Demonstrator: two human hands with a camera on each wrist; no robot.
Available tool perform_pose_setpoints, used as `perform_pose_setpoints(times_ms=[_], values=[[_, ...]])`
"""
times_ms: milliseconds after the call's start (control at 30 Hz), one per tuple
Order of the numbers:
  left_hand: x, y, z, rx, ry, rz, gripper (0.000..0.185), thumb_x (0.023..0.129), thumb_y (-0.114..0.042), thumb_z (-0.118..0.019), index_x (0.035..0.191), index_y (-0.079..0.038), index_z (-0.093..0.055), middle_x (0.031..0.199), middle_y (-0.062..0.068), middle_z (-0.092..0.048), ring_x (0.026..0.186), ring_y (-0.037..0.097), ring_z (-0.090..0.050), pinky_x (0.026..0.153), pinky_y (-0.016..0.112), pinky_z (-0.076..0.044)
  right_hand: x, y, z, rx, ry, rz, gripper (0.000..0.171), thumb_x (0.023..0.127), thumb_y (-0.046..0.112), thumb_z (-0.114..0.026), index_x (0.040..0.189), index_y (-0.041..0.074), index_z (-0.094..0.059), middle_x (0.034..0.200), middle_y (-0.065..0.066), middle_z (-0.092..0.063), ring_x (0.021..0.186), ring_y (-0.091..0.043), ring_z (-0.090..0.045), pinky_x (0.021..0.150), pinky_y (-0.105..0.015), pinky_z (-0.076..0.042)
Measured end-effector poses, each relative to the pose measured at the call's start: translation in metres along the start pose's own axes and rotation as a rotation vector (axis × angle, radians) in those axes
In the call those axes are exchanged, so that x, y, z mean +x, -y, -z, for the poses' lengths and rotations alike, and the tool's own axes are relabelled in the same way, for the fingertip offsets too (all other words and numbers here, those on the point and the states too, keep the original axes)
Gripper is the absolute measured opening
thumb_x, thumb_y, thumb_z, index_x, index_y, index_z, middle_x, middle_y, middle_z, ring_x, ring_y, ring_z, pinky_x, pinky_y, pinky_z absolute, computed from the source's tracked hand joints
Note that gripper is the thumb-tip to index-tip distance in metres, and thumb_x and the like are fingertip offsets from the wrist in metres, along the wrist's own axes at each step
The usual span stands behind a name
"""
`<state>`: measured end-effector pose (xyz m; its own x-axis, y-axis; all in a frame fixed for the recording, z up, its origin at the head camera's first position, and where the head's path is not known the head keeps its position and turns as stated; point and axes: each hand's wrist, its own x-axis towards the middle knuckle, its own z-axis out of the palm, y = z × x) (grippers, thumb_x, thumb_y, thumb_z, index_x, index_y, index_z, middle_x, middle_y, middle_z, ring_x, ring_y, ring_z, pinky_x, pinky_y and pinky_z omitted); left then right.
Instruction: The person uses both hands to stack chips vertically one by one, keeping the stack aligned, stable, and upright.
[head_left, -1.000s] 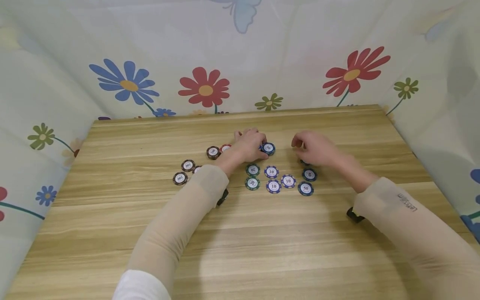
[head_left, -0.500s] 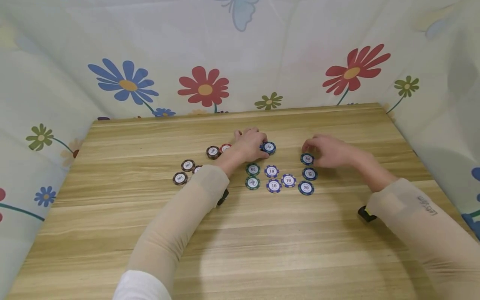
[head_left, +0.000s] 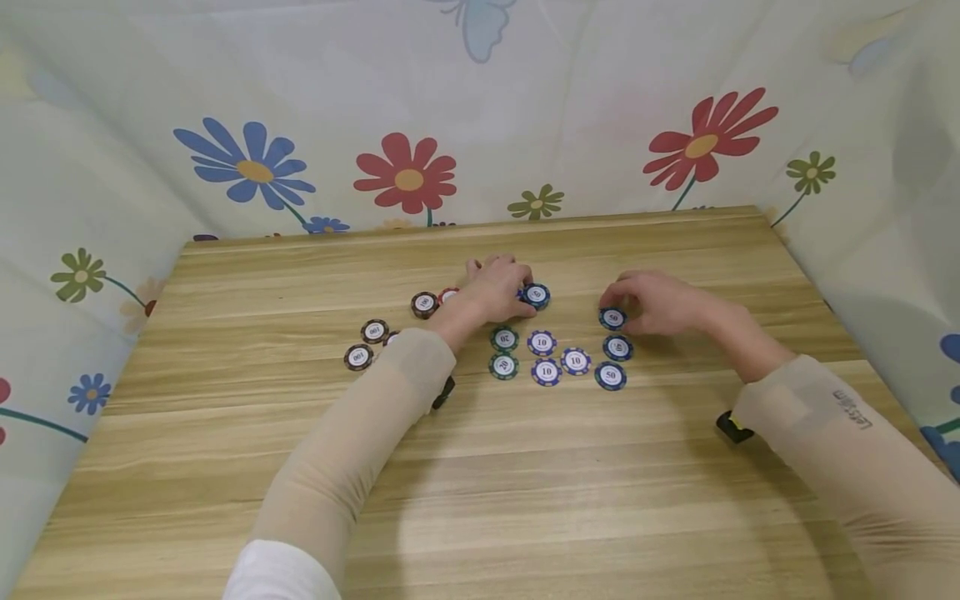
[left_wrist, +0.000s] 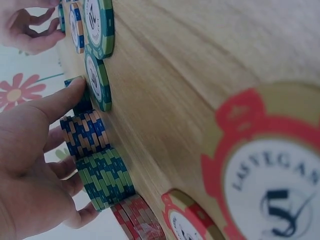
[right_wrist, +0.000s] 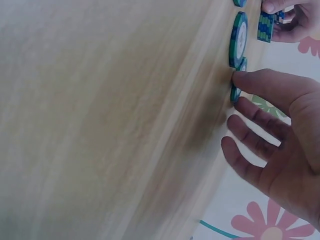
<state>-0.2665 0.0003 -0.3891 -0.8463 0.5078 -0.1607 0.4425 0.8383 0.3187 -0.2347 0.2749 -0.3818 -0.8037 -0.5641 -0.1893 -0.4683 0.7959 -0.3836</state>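
Right hand (head_left: 660,302), withdrawn rightward since a second ago, now touches the far dark-blue "50" poker chip (head_left: 612,317) with relaxed, spread fingers; left hand (head_left: 498,287) stays curled around the stacked chips (left_wrist: 97,167), suggesting sorting continues.

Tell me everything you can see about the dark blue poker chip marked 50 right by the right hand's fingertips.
The dark blue poker chip marked 50 is a round disc with lighter edge stripes and a white centre label. It lies flat on the wooden table, farthest from the camera in a short column of three blue chips. The right hand touches its edge: in the right wrist view the thumb tip meets the rim, the other fingers spread and relaxed. Its material looks like plastic or clay composite; I cannot tell which.
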Motion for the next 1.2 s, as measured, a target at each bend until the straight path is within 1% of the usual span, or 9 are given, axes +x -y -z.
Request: perform_pose_setpoints(times_ms=[133,300,433,533,633,800,1000,1100,1200], values=[[0.000,0.000,0.001,-0.002,0.006,-0.001,0.042,0.093,-0.042,-0.077,0.125,-0.017,-0.067,0.130,0.006,-0.057,0.129,0.029,-0.045,0.111,0.062,-0.017,0.002,-0.001,-0.002,-0.022,-0.004,-0.013,0.036,0.084,0.006,-0.082,0.117,0.002,-0.069,0.108,-0.008,-0.064,0.093,-0.025,-0.056,0.088,-0.046,-0.050],[0.000,-0.001,0.001,-0.001,0.009,-0.002,0.043,0.093,-0.042,-0.077,0.127,-0.017,-0.066,0.132,0.007,-0.056,0.130,0.029,-0.045,0.111,0.062,-0.016,0.004,0.001,-0.004,-0.035,-0.023,-0.026,0.037,0.084,0.011,-0.081,0.116,0.000,-0.068,0.103,-0.008,-0.063,0.087,-0.024,-0.055,0.081,-0.042,-0.050],[0.000,-0.001,0.000,-0.003,0.006,0.001,0.043,0.093,-0.042,-0.077,0.127,-0.017,-0.067,0.132,0.007,-0.056,0.131,0.030,-0.044,0.112,0.064,-0.015,0.008,0.005,-0.002,-0.026,-0.074,-0.024,0.038,0.083,0.015,-0.080,0.116,0.000,-0.067,0.099,-0.006,-0.064,0.083,-0.023,-0.054,0.075,-0.039,-0.048],[0.001,0.000,-0.001,-0.002,0.002,0.004,0.043,0.093,-0.042,-0.076,0.127,-0.018,-0.067,0.133,0.007,-0.056,0.132,0.030,-0.044,0.113,0.065,-0.013,0.011,0.009,0.000,-0.020,-0.111,-0.042,0.038,0.082,0.018,-0.080,0.114,0.002,-0.067,0.099,-0.006,-0.064,0.080,-0.022,-0.055,0.072,-0.038,-0.046],[0.001,0.000,-0.001,-0.002,0.000,0.006,0.043,0.093,-0.042,-0.076,0.128,-0.018,-0.066,0.134,0.007,-0.055,0.133,0.031,-0.043,0.113,0.066,-0.012,0.015,0.014,0.002,-0.017,-0.128,-0.059,0.037,0.082,0.021,-0.079,0.113,0.005,-0.067,0.099,-0.006,-0.064,0.079,-0.022,-0.055,0.070,-0.038,-0.045],[0.000,0.000,-0.001,0.008,0.000,0.007,0.044,0.094,-0.043,-0.076,0.129,-0.019,-0.066,0.135,0.007,-0.055,0.134,0.031,-0.042,0.113,0.065,-0.013,0.022,0.027,0.003,-0.033,-0.154,-0.068,0.037,0.084,0.024,-0.078,0.114,0.006,-0.066,0.100,-0.006,-0.064,0.081,-0.023,-0.056,0.072,-0.039,-0.046],[0.001,-0.002,-0.001,0.017,0.004,0.008,0.045,0.094,-0.043,-0.075,0.130,-0.020,-0.066,0.134,0.007,-0.055,0.133,0.032,-0.043,0.112,0.065,-0.015,0.034,0.042,-0.002,-0.042,-0.172,-0.089,0.040,0.084,0.027,-0.078,0.115,0.006,-0.065,0.104,-0.008,-0.064,0.084,-0.025,-0.057,0.076,-0.040,-0.049],[0.001,-0.001,-0.001,0.018,0.006,0.014,0.044,0.093,-0.044,-0.076,0.129,-0.020,-0.066,0.132,0.006,-0.055,0.133,0.032,-0.043,0.112,0.065,-0.015,0.043,0.050,-0.004,-0.063,-0.170,-0.069,0.042,0.084,0.027,-0.078,0.116,0.004,-0.065,0.105,-0.009,-0.064,0.084,-0.025,-0.057,0.077,-0.041,-0.050],[0.001,-0.001,-0.001,0.021,0.003,0.016,0.043,0.093,-0.044,-0.076,0.128,-0.020,-0.066,0.129,0.006,-0.055,0.130,0.031,-0.045,0.111,0.064,-0.016,0.052,0.056,-0.007,-0.093,-0.165,-0.032,0.042,0.083,0.028,-0.077,0.114,0.002,-0.065,0.101,-0.009,-0.064,0.082,-0.024,-0.057,0.074,-0.040,-0.050]])
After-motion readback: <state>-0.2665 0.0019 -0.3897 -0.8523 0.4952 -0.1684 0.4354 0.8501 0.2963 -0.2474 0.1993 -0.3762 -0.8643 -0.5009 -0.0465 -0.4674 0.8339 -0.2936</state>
